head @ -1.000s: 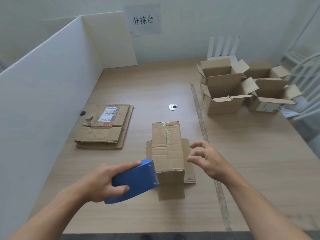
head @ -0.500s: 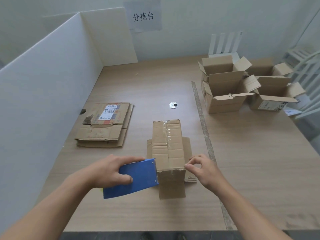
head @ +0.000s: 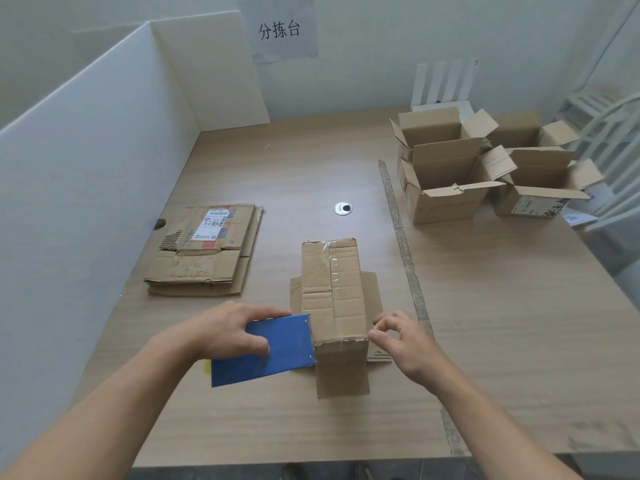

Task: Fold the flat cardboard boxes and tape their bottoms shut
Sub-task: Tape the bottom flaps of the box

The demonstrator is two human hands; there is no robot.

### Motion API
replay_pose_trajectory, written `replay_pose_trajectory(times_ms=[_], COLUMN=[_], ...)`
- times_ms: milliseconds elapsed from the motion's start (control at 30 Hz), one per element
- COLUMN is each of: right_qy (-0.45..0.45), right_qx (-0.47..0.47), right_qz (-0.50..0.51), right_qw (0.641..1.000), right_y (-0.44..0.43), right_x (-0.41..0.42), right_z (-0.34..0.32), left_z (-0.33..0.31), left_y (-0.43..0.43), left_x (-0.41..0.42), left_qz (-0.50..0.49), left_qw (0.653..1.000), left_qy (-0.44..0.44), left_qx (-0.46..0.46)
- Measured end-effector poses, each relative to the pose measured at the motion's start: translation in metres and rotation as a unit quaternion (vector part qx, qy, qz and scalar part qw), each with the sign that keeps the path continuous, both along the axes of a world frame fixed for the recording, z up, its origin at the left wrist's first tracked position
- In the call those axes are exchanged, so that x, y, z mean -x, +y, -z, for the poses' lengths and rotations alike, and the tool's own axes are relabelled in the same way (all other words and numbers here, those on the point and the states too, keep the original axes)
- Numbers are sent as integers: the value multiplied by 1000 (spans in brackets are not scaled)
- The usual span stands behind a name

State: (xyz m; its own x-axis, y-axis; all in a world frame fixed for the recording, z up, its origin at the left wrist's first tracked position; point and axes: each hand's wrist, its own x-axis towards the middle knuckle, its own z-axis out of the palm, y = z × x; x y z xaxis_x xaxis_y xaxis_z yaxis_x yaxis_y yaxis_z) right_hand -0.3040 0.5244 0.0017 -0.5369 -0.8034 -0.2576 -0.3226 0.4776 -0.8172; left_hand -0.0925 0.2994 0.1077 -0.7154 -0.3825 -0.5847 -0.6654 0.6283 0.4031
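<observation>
Head view, downward over the surface point(head: 294, 168). Grips the blue tape dispenser point(head: 273, 351) in the left hand point(head: 228, 330), fingers curled over its top and thumb across its side, front edge touching the near left corner of the upturned box point(head: 334, 299) standing mid-surface, clear tape along its seam. Holds the right hand point(head: 405, 344) at the box's near right corner, fingers curled, thumb tip at the edge; cannot tell whether pinching anything. Reads 分拣台 on the wall sign point(head: 278, 29). Shows a white shipping label with barcodes, print too small, on the flat cardboard stack point(head: 204, 258) to the left; open folded boxes point(head: 446, 174) far right.
</observation>
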Motion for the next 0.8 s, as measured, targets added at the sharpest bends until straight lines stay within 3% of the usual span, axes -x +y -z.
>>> replay_pose_trajectory(times_ms=[600,800], right_qy=[-8,109], right_qx=[-60,-24], right_qz=[69,17], right_qw=[996,994], right_y=[3,3], right_x=[-5,-10], right_z=[16,22], left_z=[13,10], left_y=[2,3], left_x=[9,12], left_qz=[-1,3], left_qw=[1000,1000], left_qy=[-21,-28], left_qx=[-6,-2])
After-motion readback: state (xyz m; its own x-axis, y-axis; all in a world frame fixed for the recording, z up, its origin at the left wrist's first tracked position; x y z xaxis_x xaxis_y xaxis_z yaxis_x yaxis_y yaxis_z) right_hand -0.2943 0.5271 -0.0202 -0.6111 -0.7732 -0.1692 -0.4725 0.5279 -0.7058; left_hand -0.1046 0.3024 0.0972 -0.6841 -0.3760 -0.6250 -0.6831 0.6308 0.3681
